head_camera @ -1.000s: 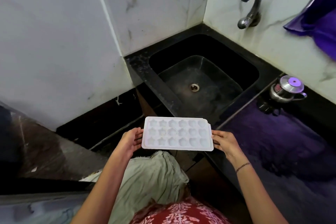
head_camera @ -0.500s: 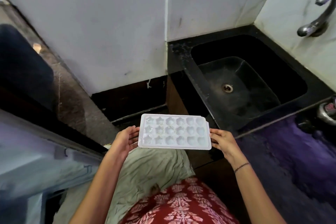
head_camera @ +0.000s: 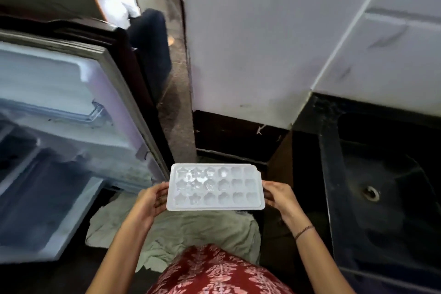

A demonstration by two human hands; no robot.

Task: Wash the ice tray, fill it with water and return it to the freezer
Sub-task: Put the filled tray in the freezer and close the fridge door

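The tray (head_camera: 216, 187) is held level at lower centre, its short edges pinched by the left hand (head_camera: 149, 200) and right hand (head_camera: 280, 196). Open floor (head_camera: 176, 126) is seen beyond, between the fridge door (head_camera: 71, 114) at left and the sink (head_camera: 329, 150) at right.

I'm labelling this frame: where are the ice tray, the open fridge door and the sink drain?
ice tray (head_camera: 216, 187), head view, centre of its moulded top face.
fridge door (head_camera: 59, 83), head view, white inner liner above the shelf rail.
sink drain (head_camera: 370, 192), head view, its metal ring.
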